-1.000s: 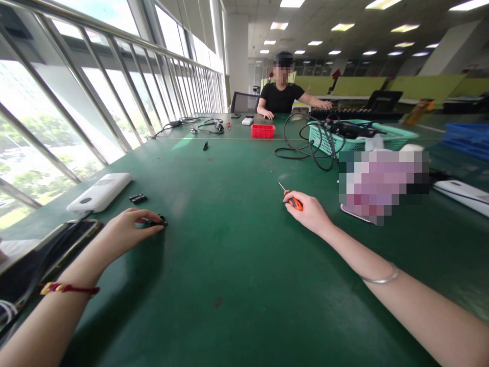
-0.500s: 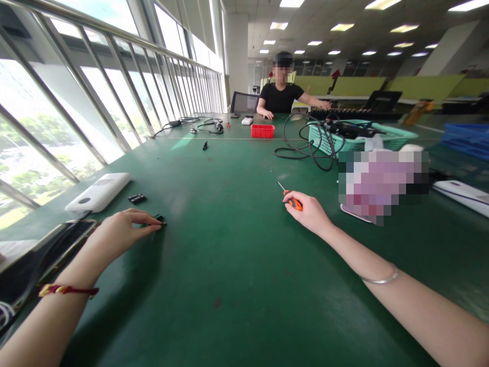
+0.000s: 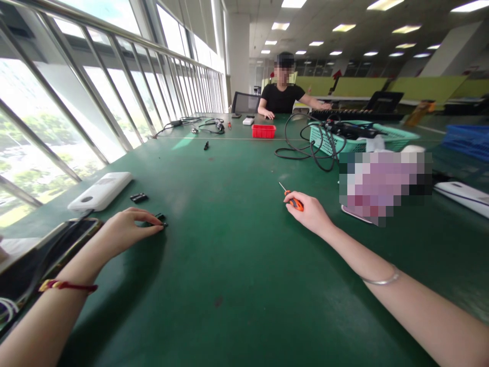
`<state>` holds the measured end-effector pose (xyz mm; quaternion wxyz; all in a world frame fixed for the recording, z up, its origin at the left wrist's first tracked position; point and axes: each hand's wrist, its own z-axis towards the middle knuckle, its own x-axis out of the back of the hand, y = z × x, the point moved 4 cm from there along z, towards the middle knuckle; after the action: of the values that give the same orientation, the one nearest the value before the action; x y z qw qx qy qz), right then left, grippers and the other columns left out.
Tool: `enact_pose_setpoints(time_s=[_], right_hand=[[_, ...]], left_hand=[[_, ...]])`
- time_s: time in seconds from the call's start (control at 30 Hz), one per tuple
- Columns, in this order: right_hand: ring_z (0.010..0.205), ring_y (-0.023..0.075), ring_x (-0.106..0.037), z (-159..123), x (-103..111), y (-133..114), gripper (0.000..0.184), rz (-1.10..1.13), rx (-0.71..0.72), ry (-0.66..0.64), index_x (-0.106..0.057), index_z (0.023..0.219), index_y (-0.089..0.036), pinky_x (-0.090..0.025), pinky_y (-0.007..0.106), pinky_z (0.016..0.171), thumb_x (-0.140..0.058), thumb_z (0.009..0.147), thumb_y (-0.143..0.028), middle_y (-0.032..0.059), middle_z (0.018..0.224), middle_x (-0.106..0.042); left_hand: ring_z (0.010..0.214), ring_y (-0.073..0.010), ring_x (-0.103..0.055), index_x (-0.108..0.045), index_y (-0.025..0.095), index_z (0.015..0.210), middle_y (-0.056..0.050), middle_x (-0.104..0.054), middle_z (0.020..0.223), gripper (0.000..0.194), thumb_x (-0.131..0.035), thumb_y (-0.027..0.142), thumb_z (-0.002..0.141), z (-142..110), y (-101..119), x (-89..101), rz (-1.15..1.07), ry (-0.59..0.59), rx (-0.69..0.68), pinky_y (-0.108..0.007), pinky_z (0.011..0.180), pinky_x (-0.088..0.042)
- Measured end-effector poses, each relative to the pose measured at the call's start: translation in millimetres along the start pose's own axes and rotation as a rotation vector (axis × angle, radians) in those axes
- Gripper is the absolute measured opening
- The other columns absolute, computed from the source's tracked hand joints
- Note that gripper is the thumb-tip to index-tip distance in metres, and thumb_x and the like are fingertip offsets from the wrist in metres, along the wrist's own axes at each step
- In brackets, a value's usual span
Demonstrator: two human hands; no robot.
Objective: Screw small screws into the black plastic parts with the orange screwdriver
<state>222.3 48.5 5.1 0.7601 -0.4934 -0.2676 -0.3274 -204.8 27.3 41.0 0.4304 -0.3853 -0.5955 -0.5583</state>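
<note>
My left hand (image 3: 132, 227) is low over the green table (image 3: 229, 255) at the left, its thumb and fingertips closed on a small black part (image 3: 160, 218) that they mostly cover. Just beyond these fingers lies another small black piece (image 3: 138, 198). Over at the right of centre, my right hand (image 3: 309, 211) is wrapped round the orange and black handle of a screwdriver (image 3: 296, 204). The thin shaft of this tool points away from me and to the left, close to the tabletop.
A white power bank (image 3: 101, 191) and a dark phone (image 3: 57, 255) lie at the left. Farther off stand a red bin (image 3: 263, 131) and a teal basket (image 3: 324, 140) with black cables. A blurred-out pinkish object (image 3: 382, 183) is at the right. A person (image 3: 282, 97) sits opposite.
The whole view has shifted very slightly. Both hands keep the same place and grip, with no clear movement of the screwdriver or the small black part.
</note>
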Motion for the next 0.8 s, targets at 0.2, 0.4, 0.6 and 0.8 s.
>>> enact_pose_setpoints(time_s=[0.2,0.4,0.6,0.8], right_hand=[[0.078,0.0189,-0.062,0.0,0.5,-0.1,0.014,-0.002,0.002,0.004,-0.063,0.081,-0.023,-0.044,0.030,0.071,-0.052,0.075,-0.027,0.0026,0.095,-0.070],[0.076,0.0184,-0.062,-0.4,0.4,-0.7,0.014,-0.008,0.028,0.027,-0.064,0.081,-0.023,-0.045,0.030,0.071,-0.053,0.074,-0.026,0.0026,0.092,-0.070],[0.078,0.0187,-0.062,0.2,-0.7,0.4,0.013,-0.005,0.019,0.008,-0.063,0.082,-0.023,-0.044,0.031,0.072,-0.052,0.075,-0.026,0.0023,0.092,-0.070],[0.074,0.0179,-0.061,-0.1,0.1,-0.1,0.013,-0.010,0.020,0.013,-0.063,0.081,-0.023,-0.043,0.030,0.070,-0.052,0.075,-0.026,0.0020,0.091,-0.070]], left_hand=[[0.105,-0.0281,-0.060,-0.074,0.021,0.079,-0.007,-0.069,0.107,0.045,-0.062,0.059,0.059,-2.0,-6.4,11.2,-0.060,0.135,-0.005,-0.033,0.091,-0.047],[0.102,-0.0282,-0.061,-0.073,0.020,0.084,-0.007,-0.072,0.106,0.055,-0.062,0.067,0.057,-4.2,-8.8,19.3,-0.082,0.168,0.053,-0.035,0.093,-0.046],[0.105,-0.0303,-0.061,-0.073,0.020,0.082,-0.006,-0.073,0.101,0.053,-0.062,0.065,0.057,-4.8,-2.5,20.0,-0.088,0.145,0.077,-0.034,0.093,-0.045],[0.104,-0.0302,-0.061,-0.073,0.019,0.081,-0.007,-0.072,0.102,0.044,-0.062,0.056,0.059,-1.6,-5.7,14.8,-0.078,0.103,0.079,-0.035,0.094,-0.044]])
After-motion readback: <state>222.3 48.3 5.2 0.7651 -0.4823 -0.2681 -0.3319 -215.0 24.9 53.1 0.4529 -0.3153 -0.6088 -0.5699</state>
